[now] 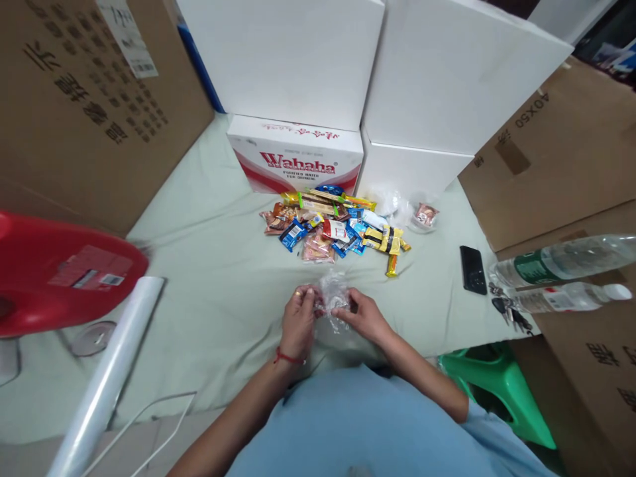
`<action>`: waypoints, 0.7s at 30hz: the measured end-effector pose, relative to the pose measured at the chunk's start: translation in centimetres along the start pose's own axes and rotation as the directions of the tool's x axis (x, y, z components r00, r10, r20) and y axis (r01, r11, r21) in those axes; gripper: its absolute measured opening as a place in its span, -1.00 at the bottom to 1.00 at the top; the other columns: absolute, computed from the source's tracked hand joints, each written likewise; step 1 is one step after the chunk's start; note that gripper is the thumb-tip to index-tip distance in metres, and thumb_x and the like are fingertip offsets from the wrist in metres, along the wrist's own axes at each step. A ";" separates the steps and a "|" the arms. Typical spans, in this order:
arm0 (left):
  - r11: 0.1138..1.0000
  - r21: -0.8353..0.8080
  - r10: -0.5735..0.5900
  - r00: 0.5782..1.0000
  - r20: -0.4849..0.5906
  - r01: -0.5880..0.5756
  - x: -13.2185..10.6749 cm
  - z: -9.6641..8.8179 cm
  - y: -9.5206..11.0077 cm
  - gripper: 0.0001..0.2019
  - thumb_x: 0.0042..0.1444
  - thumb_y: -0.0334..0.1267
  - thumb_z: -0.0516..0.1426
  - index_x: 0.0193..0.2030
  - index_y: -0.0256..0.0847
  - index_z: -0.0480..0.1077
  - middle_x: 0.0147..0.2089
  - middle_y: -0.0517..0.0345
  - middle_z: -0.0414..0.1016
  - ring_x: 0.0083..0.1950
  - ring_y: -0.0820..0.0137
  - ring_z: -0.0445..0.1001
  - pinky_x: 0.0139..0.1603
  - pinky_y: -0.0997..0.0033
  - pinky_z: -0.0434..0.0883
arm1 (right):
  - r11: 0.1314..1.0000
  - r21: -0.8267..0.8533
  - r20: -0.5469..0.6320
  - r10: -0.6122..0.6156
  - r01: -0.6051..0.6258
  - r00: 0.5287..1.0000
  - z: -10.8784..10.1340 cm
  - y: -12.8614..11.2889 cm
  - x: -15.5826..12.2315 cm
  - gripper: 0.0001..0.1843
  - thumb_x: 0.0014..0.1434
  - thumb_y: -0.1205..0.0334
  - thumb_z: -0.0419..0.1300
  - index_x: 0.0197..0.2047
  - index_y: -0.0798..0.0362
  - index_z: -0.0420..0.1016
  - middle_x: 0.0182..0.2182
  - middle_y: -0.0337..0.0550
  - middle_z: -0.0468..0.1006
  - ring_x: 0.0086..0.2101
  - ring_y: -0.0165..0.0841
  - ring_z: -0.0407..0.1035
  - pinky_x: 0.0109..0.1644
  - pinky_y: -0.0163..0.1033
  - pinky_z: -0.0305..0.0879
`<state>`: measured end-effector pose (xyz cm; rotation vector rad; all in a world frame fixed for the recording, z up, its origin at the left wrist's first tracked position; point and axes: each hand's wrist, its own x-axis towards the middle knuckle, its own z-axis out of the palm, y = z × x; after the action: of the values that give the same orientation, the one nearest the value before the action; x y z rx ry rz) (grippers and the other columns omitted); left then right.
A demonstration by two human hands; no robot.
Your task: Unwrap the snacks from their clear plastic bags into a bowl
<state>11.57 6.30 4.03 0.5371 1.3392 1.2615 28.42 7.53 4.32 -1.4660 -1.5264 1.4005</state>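
A crumpled clear plastic bag [334,290] is held between my two hands, just above the cloth. My left hand [299,322], with a ring and a red wrist cord, is closed on the bag's left side. Something small and reddish shows by its fingertips, too hidden to name. On the other side, my right hand [368,315] pinches the bag between thumb and fingers. Beyond them lies a pile of wrapped snacks: a red-and-white packet [336,230], a blue packet [293,234], a yellow-and-black packet [383,239] and a pink packet [318,250].
Behind the pile stands a Wahaba carton [298,159]. A clear bag with a pink packet [426,215] lies right of the pile. Rightward are a phone [473,269], keys [511,315] and two bottles; leftward, a red container [64,275] and a plastic film roll [106,377].
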 end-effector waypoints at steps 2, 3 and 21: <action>0.996 0.076 0.059 0.998 -0.026 -0.057 0.2 -0.3 -0.2 -0.52 0.09 0.30 0.24 -0.29 -0.12 0.39 -0.40 0.23 0.45 -0.39 0.41 0.41 -0.45 0.46 0.34 | 0.998 0.063 0.026 0.022 -0.023 0.999 0.6 0.2 0.1 -0.69 0.10 -0.05 0.33 -0.31 0.03 0.50 -0.49 -0.31 0.41 -0.44 -0.41 0.23 -0.31 -0.29 0.16; 0.991 0.108 0.087 0.996 -0.033 -0.083 0.3 -0.5 -0.3 -0.52 0.12 0.31 0.21 -0.31 -0.12 0.38 -0.43 0.23 0.44 -0.43 0.41 0.39 -0.48 0.45 0.32 | 0.993 0.110 0.032 0.043 -0.047 0.999 0.6 0.2 0.2 -0.67 0.13 -0.08 0.31 -0.32 0.03 0.49 -0.51 -0.33 0.38 -0.47 -0.42 0.20 -0.34 -0.29 0.13; 0.988 -0.116 -0.086 0.991 0.100 0.097 0.6 -0.1 0.7 -0.49 0.11 0.32 0.19 -0.25 -0.15 0.38 -0.43 0.26 0.44 -0.61 0.57 0.22 -0.68 0.49 -0.04 | 0.899 0.395 0.120 0.151 -0.186 0.981 0.8 -0.7 1.3 -0.56 -0.04 -0.10 0.49 -0.28 0.05 0.54 -0.52 -0.35 0.41 -0.50 -0.47 0.20 -0.41 -0.34 0.13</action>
<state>11.08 7.00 4.37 0.4405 1.1873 1.2182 27.19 8.67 4.48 -1.3123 -1.0841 1.7791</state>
